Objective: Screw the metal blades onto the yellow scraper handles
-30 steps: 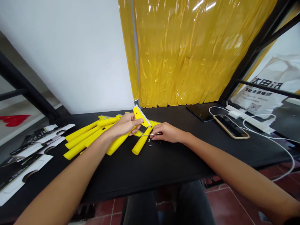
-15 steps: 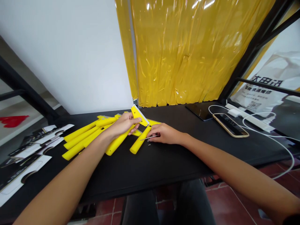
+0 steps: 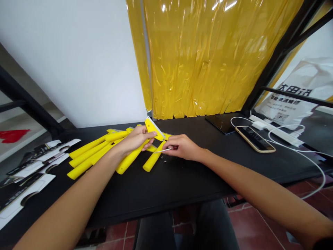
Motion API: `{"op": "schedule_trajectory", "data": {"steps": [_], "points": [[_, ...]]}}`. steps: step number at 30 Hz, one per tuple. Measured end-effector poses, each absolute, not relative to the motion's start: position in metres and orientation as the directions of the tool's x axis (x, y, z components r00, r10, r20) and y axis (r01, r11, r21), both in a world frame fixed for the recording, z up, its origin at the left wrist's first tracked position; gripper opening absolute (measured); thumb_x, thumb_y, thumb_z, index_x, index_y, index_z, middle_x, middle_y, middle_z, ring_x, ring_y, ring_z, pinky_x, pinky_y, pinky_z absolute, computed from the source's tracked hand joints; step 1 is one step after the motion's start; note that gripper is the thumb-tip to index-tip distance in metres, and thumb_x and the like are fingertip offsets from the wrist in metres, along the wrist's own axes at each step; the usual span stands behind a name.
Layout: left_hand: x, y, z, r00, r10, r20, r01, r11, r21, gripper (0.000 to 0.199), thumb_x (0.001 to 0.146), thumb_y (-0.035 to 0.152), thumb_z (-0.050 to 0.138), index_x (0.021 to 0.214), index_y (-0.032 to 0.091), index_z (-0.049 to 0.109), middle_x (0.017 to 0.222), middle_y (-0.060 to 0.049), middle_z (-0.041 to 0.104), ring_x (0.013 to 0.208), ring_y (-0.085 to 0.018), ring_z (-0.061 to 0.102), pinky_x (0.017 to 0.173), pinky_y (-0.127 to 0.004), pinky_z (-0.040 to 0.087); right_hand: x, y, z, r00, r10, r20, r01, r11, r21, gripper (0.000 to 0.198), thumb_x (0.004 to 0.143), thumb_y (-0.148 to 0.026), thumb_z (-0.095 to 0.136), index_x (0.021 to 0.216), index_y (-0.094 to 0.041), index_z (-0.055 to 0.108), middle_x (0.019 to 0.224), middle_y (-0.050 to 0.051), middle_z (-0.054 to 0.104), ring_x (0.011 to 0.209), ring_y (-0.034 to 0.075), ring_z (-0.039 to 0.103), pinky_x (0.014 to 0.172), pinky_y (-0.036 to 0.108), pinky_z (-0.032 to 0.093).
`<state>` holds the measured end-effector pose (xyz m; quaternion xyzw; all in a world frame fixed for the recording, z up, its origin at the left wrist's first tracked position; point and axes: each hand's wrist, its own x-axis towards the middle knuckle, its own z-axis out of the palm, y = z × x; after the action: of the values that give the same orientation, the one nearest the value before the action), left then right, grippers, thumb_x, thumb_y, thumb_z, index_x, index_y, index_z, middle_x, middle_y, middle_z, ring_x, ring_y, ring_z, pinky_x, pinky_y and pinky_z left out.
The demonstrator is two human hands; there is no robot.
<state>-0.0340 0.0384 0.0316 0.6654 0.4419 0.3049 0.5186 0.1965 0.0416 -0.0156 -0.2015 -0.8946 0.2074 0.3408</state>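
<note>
My left hand [image 3: 137,139] is closed around a yellow scraper [image 3: 151,129], its wide head with a pale metal edge pointing up and its handle slanting down toward me. In my right hand [image 3: 186,147] is a thin screwdriver [image 3: 165,150] with a dark red handle; its shaft points left, over the handle of another yellow scraper [image 3: 151,160] on the table. Just below my right fingers lie a small screw [image 3: 164,161] and a tiny round piece [image 3: 162,157]. Several more yellow scrapers [image 3: 88,147] are piled left of my left hand, partly hidden by my forearm.
Black-and-white cardboard sleeves [image 3: 39,173] lie at the left of the black table [image 3: 156,194]. On the right are a phone [image 3: 256,139], a dark tablet-like slab [image 3: 220,125], a white power strip [image 3: 283,133] and looping white cables [image 3: 321,170]. A yellow plastic curtain [image 3: 203,62] hangs behind.
The screwdriver has tilted slightly in my right hand, its shaft now angled a little higher. My left hand still holds the scraper in nearly the same place.
</note>
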Motion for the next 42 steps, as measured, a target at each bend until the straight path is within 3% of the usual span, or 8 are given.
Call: {"op": "schedule_trajectory", "data": {"steps": [5,19,22,29,31,37,40,42], "points": [[-0.019,0.027,0.036,0.500,0.859,-0.106,0.235,-0.017,0.972,0.027,0.089,0.034,0.063,0.070,0.019,0.054,0.054,0.000,0.050,0.042,-0.009,0.041,0.041,-0.025,0.033,0.200,0.042,-0.011,-0.436,0.583,0.685,0.333,0.812,-0.479,0.023,0.094,-0.039,0.063,0.099,-0.022,0.077,0.073,0.003,0.062,0.065,0.015,0.053,0.065,0.029,0.045],[-0.006,0.013,0.039,0.454,0.879,-0.146,0.171,0.075,0.982,0.028,0.091,0.032,0.062,0.069,0.017,0.053,0.053,0.001,0.051,0.042,-0.008,0.043,0.043,-0.024,0.033,0.205,0.046,-0.014,-0.527,0.487,0.697,0.293,0.874,-0.389,0.024,0.097,-0.035,0.059,0.105,-0.027,0.080,0.078,0.003,0.061,0.069,0.014,0.055,0.065,0.028,0.044],[-0.005,0.012,0.038,0.440,0.884,-0.160,0.162,0.097,0.982,0.027,0.090,0.032,0.063,0.070,0.017,0.052,0.053,0.001,0.051,0.042,-0.009,0.043,0.043,-0.024,0.033,0.203,0.045,-0.011,-0.522,0.524,0.673,0.280,0.851,-0.445,0.022,0.096,-0.036,0.061,0.100,-0.027,0.081,0.076,0.002,0.058,0.068,0.014,0.053,0.064,0.029,0.042],[-0.006,0.015,0.033,0.441,0.885,-0.152,0.150,0.095,0.984,0.030,0.091,0.034,0.063,0.069,0.017,0.052,0.055,0.000,0.051,0.042,-0.009,0.044,0.042,-0.024,0.033,0.195,0.047,-0.010,-0.400,0.778,0.484,0.145,0.575,-0.805,0.028,0.079,-0.044,0.079,0.091,-0.018,0.076,0.074,-0.002,0.054,0.064,0.011,0.047,0.059,0.026,0.039],[-0.007,0.015,0.032,0.445,0.884,-0.147,0.157,0.085,0.984,0.029,0.091,0.035,0.063,0.070,0.017,0.053,0.057,0.000,0.052,0.043,-0.009,0.045,0.042,-0.024,0.034,0.196,0.046,-0.008,-0.406,0.775,0.483,0.164,0.582,-0.796,0.027,0.080,-0.043,0.079,0.089,-0.018,0.076,0.074,-0.002,0.055,0.065,0.011,0.048,0.060,0.026,0.040],[-0.007,0.016,0.030,0.397,0.904,-0.159,0.188,0.089,0.978,0.027,0.089,0.032,0.064,0.070,0.019,0.050,0.059,-0.001,0.055,0.044,-0.010,0.047,0.041,-0.025,0.034,0.200,0.040,-0.002,-0.520,0.613,0.595,0.269,0.778,-0.567,0.014,0.092,-0.029,0.067,0.092,-0.020,0.078,0.076,0.000,0.055,0.070,0.012,0.051,0.065,0.027,0.039],[-0.007,0.016,0.030,0.417,0.895,-0.157,0.191,0.083,0.978,0.027,0.088,0.034,0.065,0.070,0.019,0.053,0.059,-0.002,0.056,0.044,-0.010,0.047,0.041,-0.025,0.034,0.199,0.045,-0.005,-0.477,0.691,0.543,0.230,0.694,-0.682,0.013,0.086,-0.030,0.072,0.094,-0.020,0.075,0.079,-0.001,0.054,0.070,0.012,0.050,0.065,0.027,0.041],[-0.007,0.016,0.032,0.453,0.881,-0.138,0.198,0.051,0.979,0.029,0.090,0.035,0.063,0.068,0.018,0.055,0.056,-0.001,0.054,0.043,-0.010,0.046,0.042,-0.025,0.034,0.198,0.048,-0.006,-0.417,0.788,0.453,0.177,0.559,-0.810,0.026,0.077,-0.032,0.081,0.098,-0.019,0.071,0.080,-0.003,0.054,0.070,0.011,0.050,0.066,0.026,0.042]]}}
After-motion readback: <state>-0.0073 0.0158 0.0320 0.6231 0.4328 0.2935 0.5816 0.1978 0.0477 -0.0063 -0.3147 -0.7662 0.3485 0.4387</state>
